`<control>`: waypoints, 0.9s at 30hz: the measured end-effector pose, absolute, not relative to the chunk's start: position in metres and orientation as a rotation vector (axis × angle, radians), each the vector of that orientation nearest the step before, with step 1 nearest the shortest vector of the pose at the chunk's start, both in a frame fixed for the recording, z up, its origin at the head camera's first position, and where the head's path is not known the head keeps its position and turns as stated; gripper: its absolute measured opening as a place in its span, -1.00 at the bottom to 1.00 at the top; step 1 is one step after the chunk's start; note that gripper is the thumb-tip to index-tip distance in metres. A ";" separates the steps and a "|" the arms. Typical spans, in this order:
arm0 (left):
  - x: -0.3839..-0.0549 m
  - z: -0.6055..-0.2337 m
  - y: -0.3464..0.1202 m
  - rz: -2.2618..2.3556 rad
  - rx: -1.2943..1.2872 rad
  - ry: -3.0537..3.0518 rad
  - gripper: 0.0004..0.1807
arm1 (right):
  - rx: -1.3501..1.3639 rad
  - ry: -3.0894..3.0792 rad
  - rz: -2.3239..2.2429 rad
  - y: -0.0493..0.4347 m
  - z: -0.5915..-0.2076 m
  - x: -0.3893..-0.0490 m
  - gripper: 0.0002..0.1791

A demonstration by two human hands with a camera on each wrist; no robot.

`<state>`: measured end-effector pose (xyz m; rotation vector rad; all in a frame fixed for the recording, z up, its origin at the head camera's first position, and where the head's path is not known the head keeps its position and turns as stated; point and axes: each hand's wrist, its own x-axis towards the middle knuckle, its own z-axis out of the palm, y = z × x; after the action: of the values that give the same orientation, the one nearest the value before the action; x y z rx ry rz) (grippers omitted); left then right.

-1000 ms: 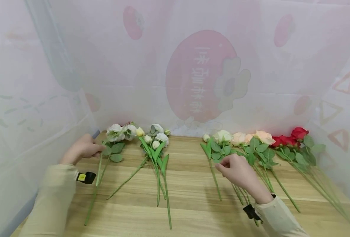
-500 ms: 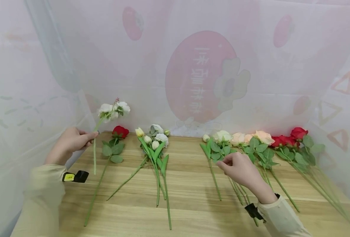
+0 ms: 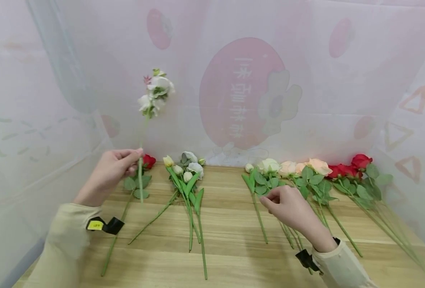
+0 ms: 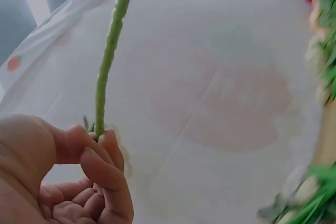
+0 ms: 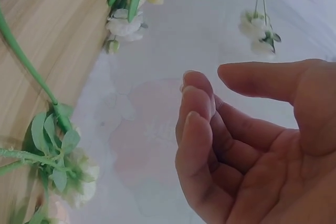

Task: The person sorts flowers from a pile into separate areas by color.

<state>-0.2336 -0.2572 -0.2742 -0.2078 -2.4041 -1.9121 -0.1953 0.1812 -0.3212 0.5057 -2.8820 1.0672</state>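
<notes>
The left hand (image 3: pixel 108 172) pinches the lower stem of a white flower spray (image 3: pixel 158 88) between thumb and fingers, and holds it upright in the air above the left part of the wooden surface (image 3: pixel 162 260), with the blossoms in front of the printed cloth (image 3: pixel 241 20) and a short end of the stem below the fingers. Partly behind this hand and stem, a red rose (image 3: pixel 149 161) lies at the far edge of the surface, near the far left corner, its stem pointing to the near edge. The right hand (image 3: pixel 288 210) holds nothing; its fingers are loosely bent, with a gap to the thumb, and it is over the rose stems. Left of the middle of the far edge lie pale tulips (image 3: pixel 187 177) together with white blossoms (image 3: pixel 195 169). Farther right along this edge are a single tulip (image 3: pixel 249 168), a cream rose (image 3: pixel 269 165), peach roses (image 3: pixel 318 166) and, toward the far right corner, red roses (image 3: pixel 361 161)
</notes>
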 end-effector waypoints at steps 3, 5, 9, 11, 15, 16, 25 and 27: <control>-0.230 -0.284 -0.226 -1.983 -0.284 -2.389 -0.64 | 0.515 -2.875 1.097 0.178 -0.321 -0.193 -0.80; -0.227 -0.294 -0.204 -2.006 -0.350 -2.385 -0.65 | 0.521 -2.866 1.138 0.176 -0.321 -0.192 -0.79; -0.216 -0.317 -0.161 -2.065 -0.505 -2.382 -0.68 | 0.564 -2.813 1.292 0.170 -0.321 -0.187 -0.75; -0.208 -0.326 -0.144 -2.079 -0.581 -2.390 -0.71 | 0.615 -2.769 1.386 0.165 -0.321 -0.185 -0.73; -0.194 -0.338 -0.122 -2.071 -0.706 -2.390 -0.73 | 0.713 -2.687 1.560 0.155 -0.321 -0.179 -0.69; -0.191 -0.341 -0.118 -2.067 -0.730 -2.378 -0.73 | 0.731 -2.676 1.588 0.152 -0.322 -0.177 -0.69; -0.175 -0.348 -0.099 -2.100 -0.622 -2.220 -0.71 | 0.906 -2.673 1.794 0.129 -0.328 -0.157 -0.73; -0.174 -0.348 -0.097 -2.107 -0.595 -2.203 -0.70 | 0.941 -2.662 1.847 0.123 -0.331 -0.153 -0.76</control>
<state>-0.1740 -0.0971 -0.3481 -0.5951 -2.2025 -2.1074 -0.1525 0.1235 -0.3313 0.9406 -2.6623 1.8467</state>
